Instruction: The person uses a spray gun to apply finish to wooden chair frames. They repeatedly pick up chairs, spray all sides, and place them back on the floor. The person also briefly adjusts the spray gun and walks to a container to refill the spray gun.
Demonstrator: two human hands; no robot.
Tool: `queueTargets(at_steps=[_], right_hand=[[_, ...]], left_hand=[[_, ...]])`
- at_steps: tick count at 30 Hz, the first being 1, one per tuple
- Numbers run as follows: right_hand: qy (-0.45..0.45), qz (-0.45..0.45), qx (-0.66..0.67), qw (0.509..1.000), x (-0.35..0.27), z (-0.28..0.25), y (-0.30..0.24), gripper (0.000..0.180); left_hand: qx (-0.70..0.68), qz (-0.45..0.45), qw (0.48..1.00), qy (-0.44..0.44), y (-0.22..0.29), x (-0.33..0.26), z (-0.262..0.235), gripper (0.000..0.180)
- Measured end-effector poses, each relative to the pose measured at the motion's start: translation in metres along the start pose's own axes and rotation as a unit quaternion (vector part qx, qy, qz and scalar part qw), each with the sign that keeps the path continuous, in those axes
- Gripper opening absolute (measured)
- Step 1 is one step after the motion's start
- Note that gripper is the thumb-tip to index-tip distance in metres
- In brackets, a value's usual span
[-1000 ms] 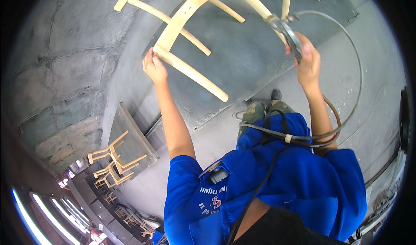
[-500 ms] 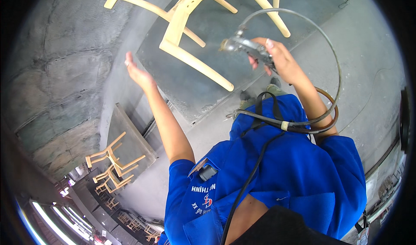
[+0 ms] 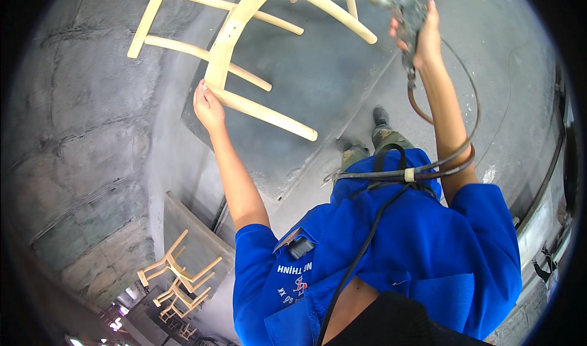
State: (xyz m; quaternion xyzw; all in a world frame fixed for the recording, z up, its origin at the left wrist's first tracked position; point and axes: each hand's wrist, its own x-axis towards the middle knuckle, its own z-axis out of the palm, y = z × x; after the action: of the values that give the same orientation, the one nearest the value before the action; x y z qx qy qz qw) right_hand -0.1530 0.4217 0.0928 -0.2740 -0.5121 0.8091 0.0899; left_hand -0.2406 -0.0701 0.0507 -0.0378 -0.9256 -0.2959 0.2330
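Note:
A pale wooden chair frame (image 3: 235,25) with legs and rungs rests over the dark board in front of me. My left hand (image 3: 209,107) has its fingers closed on the frame's near left corner, where a leg meets the seat rail. Some of those fingers are hidden by the wood. Off to the far right, my right hand (image 3: 428,40) is wrapped round a metal spray gun (image 3: 411,19), whose nozzle end points left toward the frame and is blurred. A hose (image 3: 468,95) curves from the gun back past my right forearm to my waist.
Below the frame lies a dark flat board (image 3: 275,95) on the grey floor. A stained grey wall (image 3: 104,120) runs along the left. Further back at lower left, several wooden chair frames (image 3: 177,269) stand near another board (image 3: 189,217). My shoes (image 3: 380,115) are by the board's edge.
My left hand, spread in the air before, has come onto the frame's corner. The frame has turned and shifted left. My right hand has carried the spray gun away to the far right.

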Motion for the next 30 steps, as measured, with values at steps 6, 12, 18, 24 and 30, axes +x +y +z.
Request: queueTargets(at_steps=[6,12,18,24,30], right_hand=[[0.091,0.066,-0.007,0.994,-0.042,-0.102,0.052,0.075],[0.138,0.071,-0.105,0.982,-0.079,-0.147,0.082,0.077],[0.152,0.101,-0.124,0.975,-0.097,-0.161,0.1,0.076],[0.141,0.096,-0.143,0.975,-0.08,-0.17,0.1,0.076],[0.092,0.099,-0.146,0.98,-0.067,-0.16,0.095,0.077]], left_hand=[[0.004,-0.019,1.0,0.016,-0.031,0.022,0.007,0.038],[0.051,0.035,0.996,0.071,-0.014,0.005,0.015,0.038],[-0.043,0.0,0.998,0.046,0.062,-0.128,0.063,0.026],[0.013,0.11,0.991,-0.071,0.078,-0.199,0.08,0.029],[0.04,0.183,0.957,-0.22,0.078,-0.218,0.074,0.044]])
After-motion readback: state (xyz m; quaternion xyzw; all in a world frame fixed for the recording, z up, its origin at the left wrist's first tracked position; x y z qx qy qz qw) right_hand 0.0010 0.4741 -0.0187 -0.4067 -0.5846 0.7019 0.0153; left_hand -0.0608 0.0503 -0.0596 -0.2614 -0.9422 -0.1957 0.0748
